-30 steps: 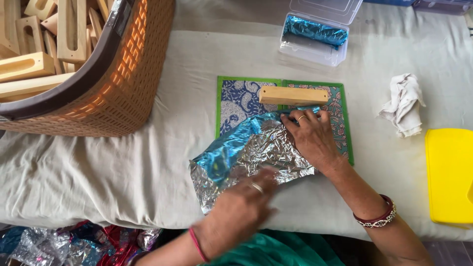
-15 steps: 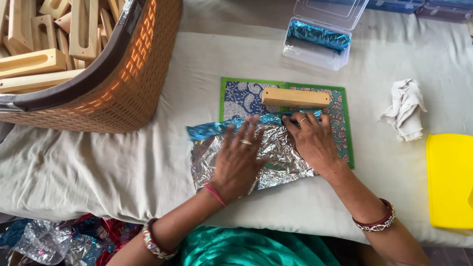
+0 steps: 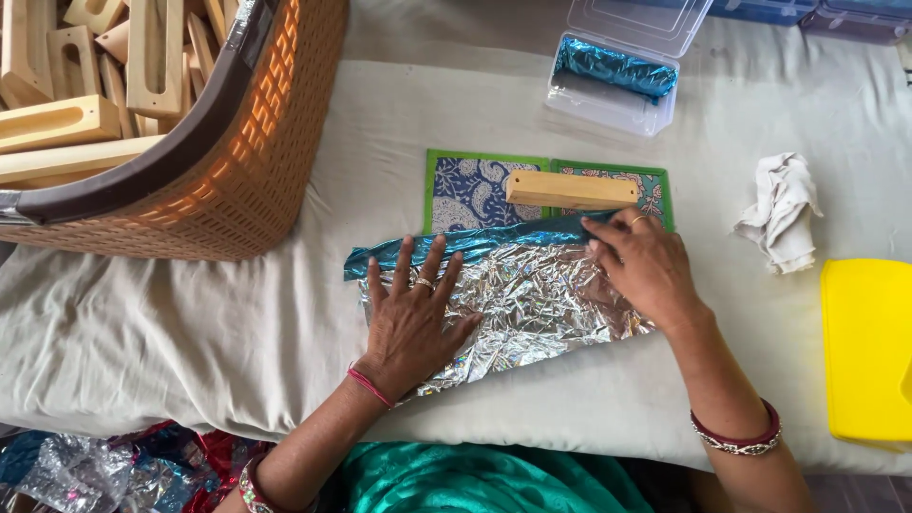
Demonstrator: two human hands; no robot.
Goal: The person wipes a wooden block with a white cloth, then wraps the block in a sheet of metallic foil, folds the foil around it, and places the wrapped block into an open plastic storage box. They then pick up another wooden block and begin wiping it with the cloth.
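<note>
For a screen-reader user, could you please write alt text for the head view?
Two bare hands press a crinkled silver foil sheet flat on a cloth-covered table: left hand spread open, right hand at its blue edge. Behind lie a wooden block on a green-bordered mat and a basket.

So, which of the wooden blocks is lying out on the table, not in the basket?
The plain wooden block lying across the green patterned board, just above the right hand. All other blocks are piled in the orange basket.

A clear plastic box (image 3: 617, 81) with its lid open sits beyond the right hand (image 3: 646, 271), holding a blue foil-wrapped bar (image 3: 613, 66). Crumpled foil wrappers (image 3: 114, 470) lie below the left hand (image 3: 413, 318).
</note>
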